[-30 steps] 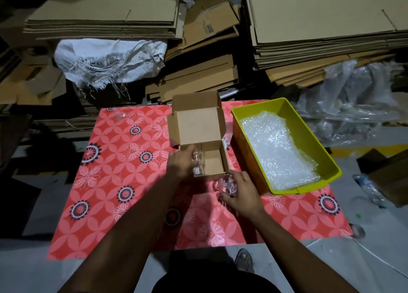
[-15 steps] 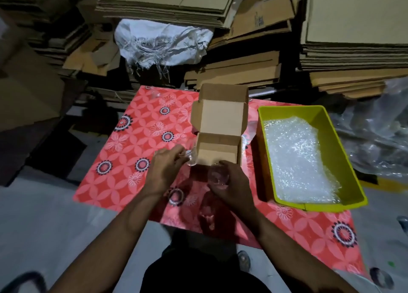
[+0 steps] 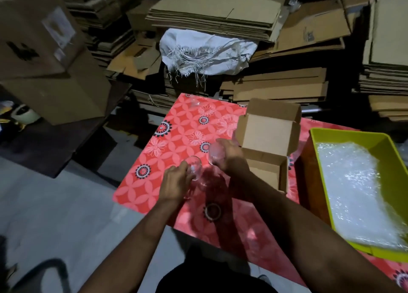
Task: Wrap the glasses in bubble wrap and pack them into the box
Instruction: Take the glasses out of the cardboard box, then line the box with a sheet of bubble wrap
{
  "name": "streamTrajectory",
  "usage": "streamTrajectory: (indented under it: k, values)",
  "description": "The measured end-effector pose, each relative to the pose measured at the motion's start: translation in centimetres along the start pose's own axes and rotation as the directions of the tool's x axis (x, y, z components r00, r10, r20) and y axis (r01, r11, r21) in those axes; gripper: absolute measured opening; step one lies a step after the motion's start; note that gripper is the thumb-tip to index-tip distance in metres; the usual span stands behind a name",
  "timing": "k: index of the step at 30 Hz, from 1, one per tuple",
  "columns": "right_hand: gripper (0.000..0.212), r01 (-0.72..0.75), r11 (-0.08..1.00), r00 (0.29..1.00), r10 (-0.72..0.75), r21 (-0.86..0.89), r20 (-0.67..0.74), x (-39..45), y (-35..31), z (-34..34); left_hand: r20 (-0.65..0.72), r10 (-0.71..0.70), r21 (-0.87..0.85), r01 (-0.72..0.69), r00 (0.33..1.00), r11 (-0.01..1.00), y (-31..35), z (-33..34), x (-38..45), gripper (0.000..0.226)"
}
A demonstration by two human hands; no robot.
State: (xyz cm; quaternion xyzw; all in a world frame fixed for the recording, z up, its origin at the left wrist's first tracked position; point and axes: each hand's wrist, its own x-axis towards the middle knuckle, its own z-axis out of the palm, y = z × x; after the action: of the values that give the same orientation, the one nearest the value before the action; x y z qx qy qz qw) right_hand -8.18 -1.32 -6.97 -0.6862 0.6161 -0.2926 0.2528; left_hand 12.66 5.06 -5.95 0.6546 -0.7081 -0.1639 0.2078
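My left hand (image 3: pixel 176 182) grips a clear glass (image 3: pixel 195 167) just above the red flowered tablecloth (image 3: pixel 176 138). My right hand (image 3: pixel 231 155) holds a second clear glass (image 3: pixel 215 153) beside it, left of the small open cardboard box (image 3: pixel 267 138). The box's lid stands up at the back and its inside looks bare. A sheet of bubble wrap (image 3: pixel 353 182) lies in the yellow-green tray (image 3: pixel 353 136) at the right. A third clear glass (image 3: pixel 195 101) stands near the cloth's far left corner.
Stacks of flattened cardboard (image 3: pixel 220 8) and a white woven sack (image 3: pixel 205 49) crowd the space behind the table. A large closed carton (image 3: pixel 44 56) sits at the left. Grey floor lies left of and below the table.
Both hands have moved left, away from the box, each carrying its glass. The view has swung left, so the tray now sits at the right edge.
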Motion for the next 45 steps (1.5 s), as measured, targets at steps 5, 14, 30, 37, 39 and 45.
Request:
streamTrajectory:
  k: [5, 14, 30, 37, 39, 45]
  values:
    - [0.083, -0.017, 0.991, 0.991, 0.034, -0.132, 0.129, 3.3, 0.8, 1.4, 0.041, 0.107, -0.018, -0.106, 0.993, 0.994, -1.8, 2.0, 1.4, 0.018]
    - [0.094, -0.032, 0.970, 0.977, 0.082, -0.242, 0.198, 4.0, 0.2, 1.1, 0.107, 0.193, 0.036, -0.197, 0.975, 0.980, -2.6, 1.4, 2.1, 0.054]
    - [0.041, -0.077, 0.973, 0.928, -0.009, -0.217, -0.374, -9.5, 4.2, -13.8, 0.004, 0.593, -0.033, -0.593, 0.805, 0.805, 11.3, 7.7, 1.4, 0.020]
    - [0.037, -0.616, 0.783, 0.697, 0.492, -0.085, -0.521, -17.1, 14.4, -21.2, 0.130, 0.629, -0.089, -0.623, 0.766, 0.777, 17.5, 12.5, -0.4, 0.021]
    - [0.049, -0.718, 0.658, 0.693, 0.646, -0.227, -0.320, -17.6, 16.4, -21.7, 0.157, 0.621, -0.139, -0.605, 0.768, 0.784, 18.6, 12.9, -0.6, 0.020]
    - [0.017, -0.767, 0.562, 0.642, 0.677, -0.311, -0.360, -17.8, 17.5, -21.4, 0.164, 0.582, -0.194, -0.552, 0.797, 0.811, 20.2, 12.6, -0.2, 0.021]
